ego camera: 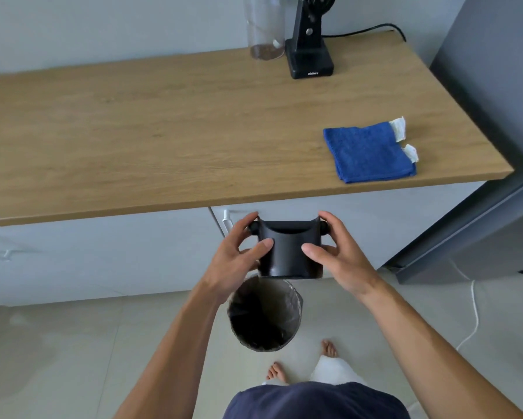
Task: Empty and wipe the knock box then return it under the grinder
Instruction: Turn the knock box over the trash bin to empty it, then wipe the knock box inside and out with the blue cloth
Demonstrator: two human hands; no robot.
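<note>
Both hands hold knock box [287, 252] in air, in front of desk [163, 131], above bin [264, 316] on floor.
Left hand [239, 255] grip: closed on box left side, thumb on front.
Right hand [335, 255] grip: closed on box right side, thumb on front.
Box looks upright, open top near desk edge.
Step, my guess: tip out old coffee.
Do well: move box right over bin mouth, go low, turn slowly, keep both grips tight.
Blue cloth [370, 152] waits on desk, right side. Grinder [310, 52] at desk back.
</note>
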